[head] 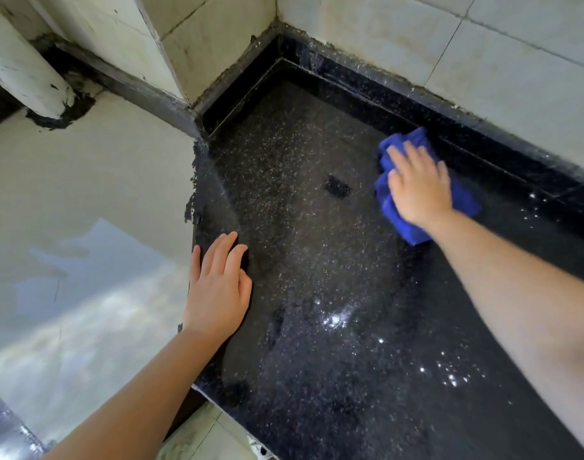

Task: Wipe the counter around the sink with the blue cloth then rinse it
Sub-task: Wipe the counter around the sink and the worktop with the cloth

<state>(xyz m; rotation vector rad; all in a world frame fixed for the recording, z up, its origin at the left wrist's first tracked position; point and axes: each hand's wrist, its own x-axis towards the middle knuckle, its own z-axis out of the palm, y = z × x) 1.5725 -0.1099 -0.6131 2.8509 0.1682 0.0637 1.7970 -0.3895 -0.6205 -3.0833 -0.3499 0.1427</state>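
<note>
The blue cloth (463, 197) lies bunched on the black speckled counter (317, 260), close to the low black ledge along the back wall. My right hand (418, 187) lies flat on top of the cloth with its fingers spread, pressing it onto the stone; the hand is slightly blurred. My left hand (217, 290) rests palm down at the counter's left edge, fingers straight, holding nothing. No sink or tap is in view.
A raised black ledge (483, 141) borders the counter at the back, with pale tiled walls (483, 61) above it. A white pipe (24, 68) stands at the upper left. Left of the counter the pale floor (84, 227) drops away. Water drops (450, 376) glisten on the stone.
</note>
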